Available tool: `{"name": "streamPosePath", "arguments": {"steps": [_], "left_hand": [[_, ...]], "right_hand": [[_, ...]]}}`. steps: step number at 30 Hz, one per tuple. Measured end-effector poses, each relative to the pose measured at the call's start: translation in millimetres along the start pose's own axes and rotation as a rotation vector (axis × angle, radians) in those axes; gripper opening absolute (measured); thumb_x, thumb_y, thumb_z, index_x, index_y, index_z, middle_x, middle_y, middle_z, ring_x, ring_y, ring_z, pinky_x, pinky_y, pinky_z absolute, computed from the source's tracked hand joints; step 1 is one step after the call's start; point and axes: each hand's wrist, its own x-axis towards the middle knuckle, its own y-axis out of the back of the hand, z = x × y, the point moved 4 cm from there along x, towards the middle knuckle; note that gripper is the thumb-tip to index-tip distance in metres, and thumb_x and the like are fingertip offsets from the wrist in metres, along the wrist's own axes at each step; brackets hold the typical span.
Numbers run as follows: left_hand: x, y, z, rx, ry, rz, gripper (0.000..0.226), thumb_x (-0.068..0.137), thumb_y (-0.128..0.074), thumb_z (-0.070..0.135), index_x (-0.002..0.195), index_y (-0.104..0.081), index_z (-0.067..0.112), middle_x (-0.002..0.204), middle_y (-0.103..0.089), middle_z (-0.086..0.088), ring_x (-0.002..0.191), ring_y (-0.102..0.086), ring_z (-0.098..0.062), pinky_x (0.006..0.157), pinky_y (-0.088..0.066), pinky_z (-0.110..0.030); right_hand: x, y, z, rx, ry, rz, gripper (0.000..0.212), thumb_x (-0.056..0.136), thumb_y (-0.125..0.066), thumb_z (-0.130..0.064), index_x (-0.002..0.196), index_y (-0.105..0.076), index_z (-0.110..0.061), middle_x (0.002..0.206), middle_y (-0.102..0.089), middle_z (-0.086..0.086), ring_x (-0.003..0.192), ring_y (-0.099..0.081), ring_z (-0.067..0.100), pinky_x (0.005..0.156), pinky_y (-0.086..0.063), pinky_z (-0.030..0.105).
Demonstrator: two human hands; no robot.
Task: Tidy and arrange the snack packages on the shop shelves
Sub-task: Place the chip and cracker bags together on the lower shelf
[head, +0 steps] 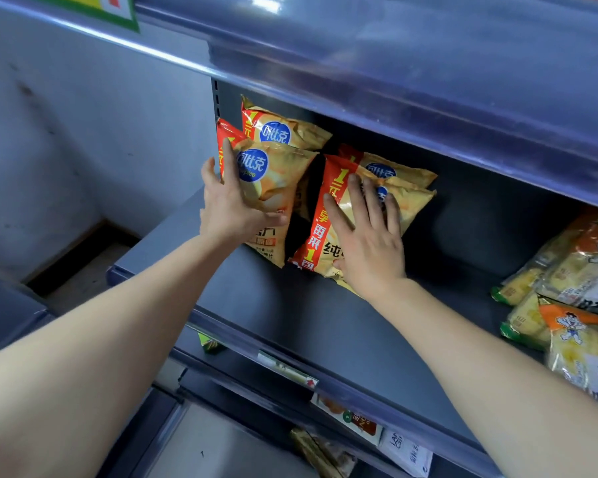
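**Trainee:** State the position of the work items.

**Supervisor:** All positions are given relative to the shelf deck [325, 322]. Four chip bags stand at the deck's left end in two columns. The left front bag [266, 181] stands before the left rear bag [283, 132]. The right front bag [328, 219] stands before the right rear bag [394, 170]. A dark gap separates the two front bags. The cracker packs [567, 270] lie at the deck's right end, well apart from the chip bags.

**Trainee:** State the condition of the hands.

**Supervisor:** The left hand [228, 205] grasps the left front bag at its left edge, thumb across the face. The right hand [366, 236] lies flat on the face of the right front bag. Its fingers are straight and spread; it presses and does not clasp.

**Trainee:** Which relation governs the next move?

**Supervisor:** Both bags lie ahead of the hands, toward the deck's back. Each long axis runs bottom to top, tilted left; the right front bag also leans rearward. Each hand is nearest its own column, so no crossing is required. Judgement: bring both axes upright and parallel, then close the gap. The puffed, slick bags will probably slide under a flat palm.
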Motion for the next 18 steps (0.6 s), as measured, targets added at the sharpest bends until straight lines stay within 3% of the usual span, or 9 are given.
{"name": "streamPosePath", "arguments": {"steps": [2, 6, 8, 12, 15, 18], "left_hand": [[-1.5, -5.3, 6.0, 0.06, 0.051, 0.019, 0.147, 0.048, -0.091, 0.047, 0.149, 0.014, 0.041, 0.159, 0.004, -0.006, 0.144, -0.022, -0.032, 0.107, -0.034, -0.056], [-6.7, -10.5, 15.2, 0.257, 0.023, 0.089, 0.126, 0.061, -0.081, 0.046, 0.152, 0.006, 0.035, 0.146, -0.027, -0.01, 0.127, -0.039, -0.034, 0.098, -0.032, -0.05], [-9.0, -13.9, 14.7, 0.266, 0.003, 0.067, 0.122, 0.064, -0.078, 0.046, 0.152, 0.005, 0.035, 0.142, -0.03, -0.011, 0.126, -0.039, -0.033, 0.098, -0.031, -0.048], [-10.3, -14.7, 17.9, 0.277, -0.001, 0.005, 0.131, 0.06, -0.083, 0.045, 0.151, 0.011, 0.038, 0.155, -0.015, -0.009, 0.137, -0.029, -0.032, 0.104, -0.027, -0.051], [-12.2, -12.0, 19.5, 0.252, 0.002, -0.018, 0.137, 0.056, -0.088, 0.045, 0.15, 0.012, 0.038, 0.16, 0.0, -0.007, 0.144, -0.018, -0.031, 0.108, -0.023, -0.055], [-17.1, -10.1, 18.6, 0.242, 0.0, -0.024, 0.138, 0.056, -0.089, 0.043, 0.151, 0.01, 0.038, 0.16, 0.003, -0.007, 0.145, -0.014, -0.031, 0.107, -0.027, -0.057]], "right_hand": [[-0.9, 0.5, 1.1, 0.033, 0.005, 0.021, 0.118, 0.055, -0.089, -0.035, 0.151, -0.021, -0.02, 0.157, -0.016, 0.021, 0.146, -0.015, 0.037, 0.117, -0.012, 0.053], [-3.1, 6.4, 5.9, 0.093, 0.035, 0.046, 0.12, 0.046, -0.092, -0.041, 0.145, -0.031, -0.01, 0.156, -0.02, 0.022, 0.146, -0.019, 0.035, 0.119, -0.012, 0.048], [-3.7, 8.3, 8.3, 0.095, 0.046, 0.03, 0.118, 0.044, -0.091, -0.047, 0.142, -0.038, -0.007, 0.156, -0.022, 0.021, 0.145, -0.02, 0.034, 0.119, -0.009, 0.046], [-4.3, 12.1, 10.2, 0.072, 0.049, -0.059, 0.119, 0.048, -0.084, -0.06, 0.144, -0.037, -0.009, 0.158, -0.015, 0.019, 0.148, -0.011, 0.032, 0.117, 0.003, 0.046], [-6.7, 14.9, 12.2, 0.084, 0.047, -0.09, 0.121, 0.051, -0.08, -0.066, 0.148, -0.032, -0.011, 0.159, -0.011, 0.018, 0.148, -0.007, 0.032, 0.117, 0.005, 0.046], [-8.9, 18.0, 13.1, 0.095, 0.054, -0.09, 0.123, 0.052, -0.078, -0.068, 0.149, -0.029, -0.012, 0.159, -0.012, 0.018, 0.148, -0.007, 0.032, 0.118, 0.003, 0.047]]}}
